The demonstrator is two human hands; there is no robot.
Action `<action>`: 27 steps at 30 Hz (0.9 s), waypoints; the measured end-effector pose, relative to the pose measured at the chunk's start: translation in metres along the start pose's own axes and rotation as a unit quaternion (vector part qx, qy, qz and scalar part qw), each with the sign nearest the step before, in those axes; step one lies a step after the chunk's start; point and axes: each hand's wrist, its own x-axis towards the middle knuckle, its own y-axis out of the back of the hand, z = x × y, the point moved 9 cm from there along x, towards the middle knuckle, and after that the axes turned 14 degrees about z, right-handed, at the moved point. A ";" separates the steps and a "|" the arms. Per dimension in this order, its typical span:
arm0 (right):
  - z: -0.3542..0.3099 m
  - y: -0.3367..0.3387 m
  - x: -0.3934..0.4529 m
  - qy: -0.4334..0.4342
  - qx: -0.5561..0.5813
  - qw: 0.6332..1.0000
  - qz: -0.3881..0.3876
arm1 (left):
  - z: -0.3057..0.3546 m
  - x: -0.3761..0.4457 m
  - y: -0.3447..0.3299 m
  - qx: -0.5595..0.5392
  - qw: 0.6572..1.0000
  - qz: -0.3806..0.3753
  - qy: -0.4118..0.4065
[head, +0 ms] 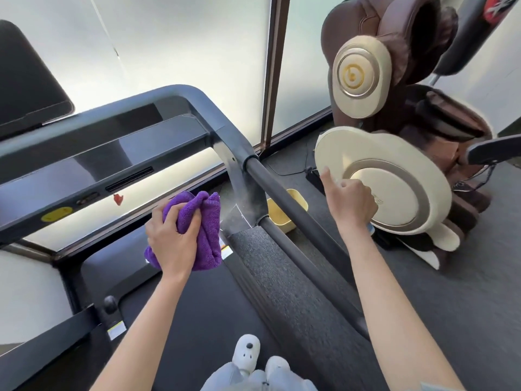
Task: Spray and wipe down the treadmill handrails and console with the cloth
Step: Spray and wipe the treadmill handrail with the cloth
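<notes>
Beside the right handrail [296, 210], the right hand [352, 201] grips a mostly hidden spray bottle [370, 228]; the left hand [172, 235] clutches the purple cloth [208, 221].

Cloth [207, 230]: purple, looped terry or microfibre pile, soft and matt, bunched in folds. Handrail [284, 198]: black sleeve, matt, slightly grainy, like foam or rubber; the curved frame [203, 100] above it looked like smooth dark painted metal or plastic with a dull sheen. Console [84, 167]: dark panel, glossy, it mirrored the bright window. Treadmill belt [197, 306]: black, matt, fine texture. Side strip [270, 266]: dark grey, coarse and speckled. Massage chair [375, 29]: brown upholstery, leather-like, soft sheen; its cream side shells [363, 153] were smooth hard plastic with satin metallic rings. Window panes [174, 38]: frosted, matt. Yellow bin [277, 213]: smooth plastic.
</notes>
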 end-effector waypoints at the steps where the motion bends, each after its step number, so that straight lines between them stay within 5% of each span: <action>1: 0.008 0.006 0.000 -0.005 0.005 1.000 0.006 | 0.001 -0.001 -0.001 0.002 1.000 -0.005 -0.001; 27: 0.124 0.083 -0.009 0.075 0.018 0.997 -0.006 | 0.035 -0.123 0.001 0.044 0.996 0.065 0.033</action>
